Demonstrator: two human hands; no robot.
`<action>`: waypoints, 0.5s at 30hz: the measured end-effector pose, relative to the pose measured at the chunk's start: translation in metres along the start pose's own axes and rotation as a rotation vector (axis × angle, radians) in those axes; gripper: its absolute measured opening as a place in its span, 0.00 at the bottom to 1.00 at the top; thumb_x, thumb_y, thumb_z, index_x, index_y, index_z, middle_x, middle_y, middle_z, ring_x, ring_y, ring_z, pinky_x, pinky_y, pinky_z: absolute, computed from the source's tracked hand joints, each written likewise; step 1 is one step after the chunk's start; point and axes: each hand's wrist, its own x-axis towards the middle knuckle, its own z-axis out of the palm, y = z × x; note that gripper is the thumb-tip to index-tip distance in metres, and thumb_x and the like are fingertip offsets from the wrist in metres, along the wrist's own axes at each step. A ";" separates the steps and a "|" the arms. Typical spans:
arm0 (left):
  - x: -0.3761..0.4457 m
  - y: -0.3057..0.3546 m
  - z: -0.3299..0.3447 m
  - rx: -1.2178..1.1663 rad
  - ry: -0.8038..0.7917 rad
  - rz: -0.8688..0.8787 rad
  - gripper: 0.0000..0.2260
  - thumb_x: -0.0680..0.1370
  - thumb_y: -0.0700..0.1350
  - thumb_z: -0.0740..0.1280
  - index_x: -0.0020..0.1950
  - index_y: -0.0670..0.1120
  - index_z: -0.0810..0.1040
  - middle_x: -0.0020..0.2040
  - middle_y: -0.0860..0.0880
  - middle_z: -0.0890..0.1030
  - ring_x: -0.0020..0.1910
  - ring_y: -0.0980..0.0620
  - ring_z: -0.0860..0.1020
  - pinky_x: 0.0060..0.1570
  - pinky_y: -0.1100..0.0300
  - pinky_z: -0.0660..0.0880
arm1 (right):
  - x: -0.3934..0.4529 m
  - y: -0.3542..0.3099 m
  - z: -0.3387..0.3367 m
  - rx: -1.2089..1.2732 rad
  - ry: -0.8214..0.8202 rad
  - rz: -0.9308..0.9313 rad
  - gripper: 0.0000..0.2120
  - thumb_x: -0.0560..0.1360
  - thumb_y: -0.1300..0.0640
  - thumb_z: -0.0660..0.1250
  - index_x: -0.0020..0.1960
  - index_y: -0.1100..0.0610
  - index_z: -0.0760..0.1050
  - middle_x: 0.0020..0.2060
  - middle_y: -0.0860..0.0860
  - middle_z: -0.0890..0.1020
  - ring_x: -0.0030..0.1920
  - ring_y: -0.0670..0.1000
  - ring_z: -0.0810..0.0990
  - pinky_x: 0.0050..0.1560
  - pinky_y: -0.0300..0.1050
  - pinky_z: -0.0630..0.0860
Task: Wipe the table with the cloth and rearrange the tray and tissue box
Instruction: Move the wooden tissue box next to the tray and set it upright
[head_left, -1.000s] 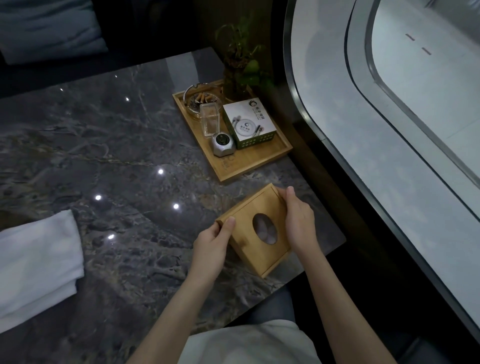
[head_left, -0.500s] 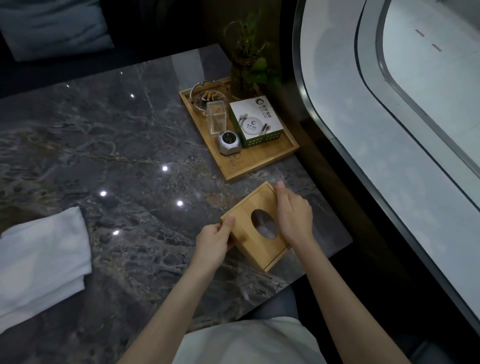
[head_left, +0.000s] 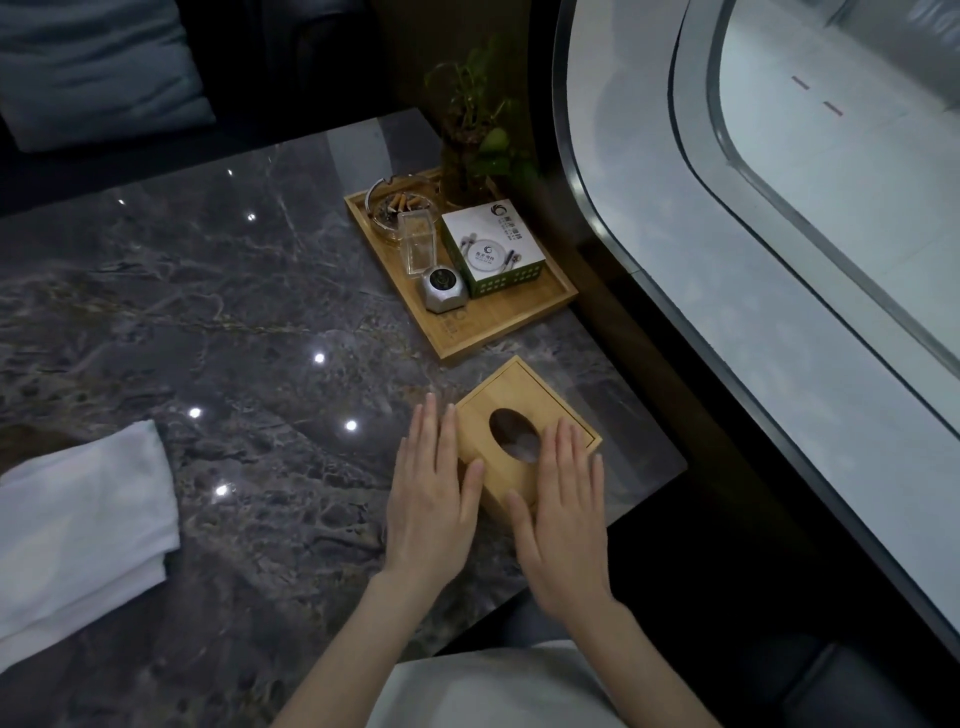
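Observation:
A wooden tissue box (head_left: 519, 400) with an oval opening sits on the dark marble table (head_left: 208, 312), near its right front corner. My left hand (head_left: 431, 493) is flat with straight fingers, close against the box's left side. My right hand (head_left: 561, 499) is flat too, its fingers over the box's near right part. Neither hand grips anything. Just behind the box lies a wooden tray (head_left: 483, 327). A folded white cloth (head_left: 78, 525) rests at the table's left front.
The tray carries an ashtray (head_left: 397, 205) with cigarette butts, a clear plastic holder (head_left: 418, 247), a small silver gadget (head_left: 441, 288), a white and green carton (head_left: 493, 247) and a potted plant (head_left: 478, 140). A curved window ledge (head_left: 675, 312) runs along the right.
Both hands have let go of the tissue box's sides and drawn back towards me with fingers straightened. The box sits squarer to the tray, close in front of it.

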 end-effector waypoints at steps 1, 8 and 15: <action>-0.003 -0.001 0.004 0.041 -0.006 0.028 0.27 0.78 0.59 0.40 0.73 0.48 0.40 0.75 0.51 0.41 0.73 0.60 0.36 0.72 0.56 0.42 | -0.006 -0.001 0.003 -0.011 0.003 0.018 0.30 0.79 0.43 0.44 0.75 0.59 0.43 0.75 0.55 0.50 0.76 0.47 0.39 0.74 0.46 0.39; -0.010 0.000 0.022 0.036 -0.027 0.024 0.29 0.77 0.60 0.36 0.74 0.46 0.39 0.76 0.50 0.40 0.73 0.60 0.34 0.72 0.54 0.40 | -0.015 -0.005 0.014 -0.039 -0.005 0.059 0.30 0.80 0.42 0.42 0.75 0.59 0.44 0.75 0.55 0.51 0.75 0.46 0.37 0.73 0.46 0.41; -0.009 0.002 0.024 0.015 -0.004 0.014 0.29 0.77 0.60 0.35 0.73 0.47 0.39 0.76 0.51 0.40 0.73 0.60 0.34 0.73 0.56 0.40 | -0.013 -0.007 0.016 -0.102 0.004 0.091 0.29 0.80 0.43 0.41 0.75 0.59 0.47 0.74 0.55 0.53 0.75 0.46 0.37 0.73 0.47 0.42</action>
